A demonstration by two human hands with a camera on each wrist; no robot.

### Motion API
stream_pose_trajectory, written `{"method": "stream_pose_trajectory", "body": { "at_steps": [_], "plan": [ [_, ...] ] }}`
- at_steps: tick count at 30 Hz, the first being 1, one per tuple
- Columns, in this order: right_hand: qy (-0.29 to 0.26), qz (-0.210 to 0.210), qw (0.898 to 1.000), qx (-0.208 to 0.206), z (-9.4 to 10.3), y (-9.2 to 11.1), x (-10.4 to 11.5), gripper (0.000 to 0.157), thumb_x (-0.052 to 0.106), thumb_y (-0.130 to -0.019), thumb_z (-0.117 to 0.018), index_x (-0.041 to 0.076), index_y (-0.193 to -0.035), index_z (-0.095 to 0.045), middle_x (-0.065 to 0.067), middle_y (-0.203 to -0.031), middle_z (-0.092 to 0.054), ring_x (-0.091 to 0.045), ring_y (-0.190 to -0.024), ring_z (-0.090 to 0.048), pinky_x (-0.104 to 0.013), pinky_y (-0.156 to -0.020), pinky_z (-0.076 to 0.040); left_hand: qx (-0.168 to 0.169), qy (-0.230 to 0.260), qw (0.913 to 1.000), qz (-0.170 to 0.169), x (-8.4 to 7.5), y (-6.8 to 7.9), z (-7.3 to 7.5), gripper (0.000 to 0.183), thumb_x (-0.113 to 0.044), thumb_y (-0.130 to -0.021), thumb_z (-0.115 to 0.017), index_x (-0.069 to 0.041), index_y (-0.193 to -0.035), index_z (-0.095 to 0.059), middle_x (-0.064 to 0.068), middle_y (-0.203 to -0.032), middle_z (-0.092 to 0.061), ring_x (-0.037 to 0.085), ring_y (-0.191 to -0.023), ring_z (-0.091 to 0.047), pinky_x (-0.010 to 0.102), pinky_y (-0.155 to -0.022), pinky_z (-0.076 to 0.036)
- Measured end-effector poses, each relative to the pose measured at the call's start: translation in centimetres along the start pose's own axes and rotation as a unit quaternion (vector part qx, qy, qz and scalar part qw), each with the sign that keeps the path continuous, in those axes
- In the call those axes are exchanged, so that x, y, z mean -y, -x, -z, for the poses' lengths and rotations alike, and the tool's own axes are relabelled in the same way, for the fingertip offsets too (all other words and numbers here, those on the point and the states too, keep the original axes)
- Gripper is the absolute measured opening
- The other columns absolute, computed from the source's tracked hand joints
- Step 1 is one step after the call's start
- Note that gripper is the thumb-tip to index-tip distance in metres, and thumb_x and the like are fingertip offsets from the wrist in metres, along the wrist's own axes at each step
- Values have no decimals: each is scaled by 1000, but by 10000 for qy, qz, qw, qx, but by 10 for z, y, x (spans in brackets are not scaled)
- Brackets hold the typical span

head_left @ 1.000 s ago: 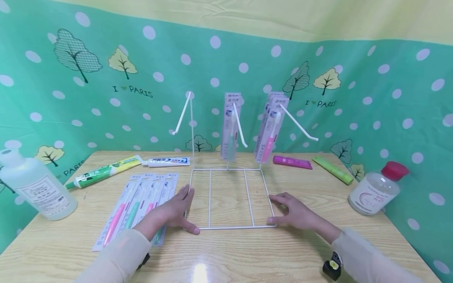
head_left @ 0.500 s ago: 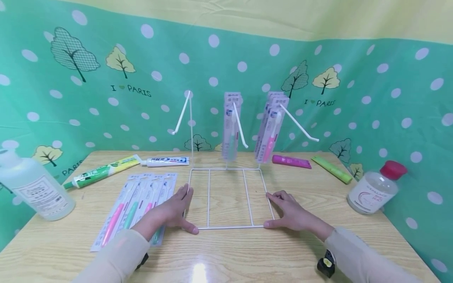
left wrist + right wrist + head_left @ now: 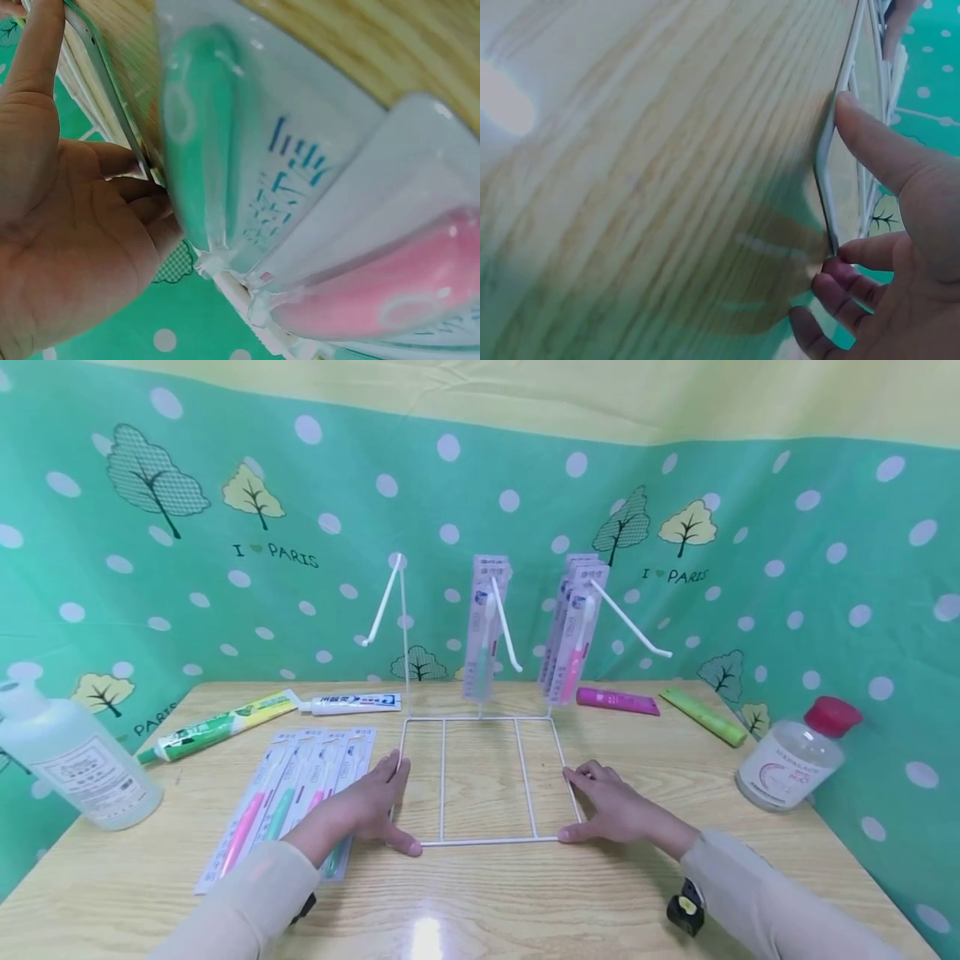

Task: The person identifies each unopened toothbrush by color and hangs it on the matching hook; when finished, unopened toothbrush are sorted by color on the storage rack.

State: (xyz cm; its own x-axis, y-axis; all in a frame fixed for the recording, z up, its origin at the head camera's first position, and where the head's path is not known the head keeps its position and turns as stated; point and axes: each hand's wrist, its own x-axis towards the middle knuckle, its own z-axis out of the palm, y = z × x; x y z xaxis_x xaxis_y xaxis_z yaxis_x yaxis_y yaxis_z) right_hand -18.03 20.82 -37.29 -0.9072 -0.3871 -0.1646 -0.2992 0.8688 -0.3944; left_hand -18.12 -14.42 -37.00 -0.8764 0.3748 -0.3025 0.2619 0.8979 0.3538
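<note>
A white wire display rack (image 3: pixel 480 842) stands on the table, its flat base toward me and three hooks raised at the back. My left hand (image 3: pixel 372 802) holds the base's front left corner, thumb at the front bar and fingers along the side bar. At the front right corner my right hand (image 3: pixel 618 806) grips the wire between thumb and fingers, also seen in the right wrist view. Packaged toothbrushes (image 3: pixel 487 635) hang on the middle hook, and more toothbrush packs (image 3: pixel 576 639) on the right one. The left hook (image 3: pixel 385 602) holds nothing.
Several packaged toothbrushes (image 3: pixel 258 806) lie left of the rack, partly under my left forearm. Toothpaste tubes (image 3: pixel 232 724) lie behind them. A pink tube (image 3: pixel 618 702) and a green tube (image 3: pixel 703 717) lie at back right. Bottles stand at left (image 3: pixel 93 764) and right (image 3: pixel 787 764).
My right hand has shifted slightly left, its thumb now further in along the front bar. The toothbrush packs on the middle hook have swayed a little. The left hand stays at its corner.
</note>
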Motion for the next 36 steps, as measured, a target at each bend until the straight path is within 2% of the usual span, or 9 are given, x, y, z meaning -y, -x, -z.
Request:
{"method": "stream_pose_trajectory", "body": {
  "at_steps": [8,14,20,24,27,30,36],
  "plan": [
    [441,-313,9983,202,9,-9,12,100,53,-61,-76,1,-137,-37,-15,-128,-41,-31,-115,-41,-47,-93,-40,-110,10,9999,-55,0,2,3,125,-64,-52,-73,-1,-144,-15,22,-149,-2,37,-136,-5,50,-108,-14],
    [434,-669,9963,333,11,-12,24,99,50,-60,-78,3,-137,-38,-15,-129,-41,-33,-116,-42,-49,-92,-39,-292,89,9994,-163,10,7,2,115,-63,-57,-72,-4,-143,-23,21,-148,-11,39,-135,-10,52,-106,-17],
    [449,-832,9948,388,11,-12,27,100,50,-59,-79,4,-137,-38,-16,-130,-41,-35,-117,-41,-52,-92,-38,-890,243,9946,-483,29,20,10,92,-58,-72,-64,-6,-141,-32,22,-144,-24,41,-131,-20,55,-103,-21],
    [492,-779,9950,385,10,-11,25,100,51,-59,-78,3,-137,-38,-15,-129,-41,-34,-117,-41,-51,-92,-38,-1395,351,9883,-514,47,33,18,74,-50,-81,-60,-9,-139,-37,18,-141,-34,39,-129,-28,55,-102,-25],
    [487,-736,9954,381,9,-10,22,100,51,-60,-78,3,-137,-38,-15,-129,-41,-34,-117,-41,-50,-92,-39,-1762,507,9825,-327,61,44,22,67,-49,-84,-57,-15,-138,-39,16,-138,-40,40,-127,-31,57,-99,-27],
    [456,-719,9957,374,8,-9,21,99,51,-60,-78,3,-137,-38,-15,-128,-41,-34,-116,-42,-50,-92,-39,-2032,679,9768,27,75,57,28,67,-52,-84,-55,-16,-138,-39,17,-137,-41,43,-126,-30,61,-97,-27],
    [433,-671,9961,364,8,-7,21,98,50,-61,-78,2,-137,-38,-14,-128,-42,-32,-115,-42,-48,-91,-40,-2330,844,9659,752,107,82,34,72,-51,-86,-53,-4,-137,-37,26,-133,-41,49,-118,-36,64,-87,-34]
  ]
}}
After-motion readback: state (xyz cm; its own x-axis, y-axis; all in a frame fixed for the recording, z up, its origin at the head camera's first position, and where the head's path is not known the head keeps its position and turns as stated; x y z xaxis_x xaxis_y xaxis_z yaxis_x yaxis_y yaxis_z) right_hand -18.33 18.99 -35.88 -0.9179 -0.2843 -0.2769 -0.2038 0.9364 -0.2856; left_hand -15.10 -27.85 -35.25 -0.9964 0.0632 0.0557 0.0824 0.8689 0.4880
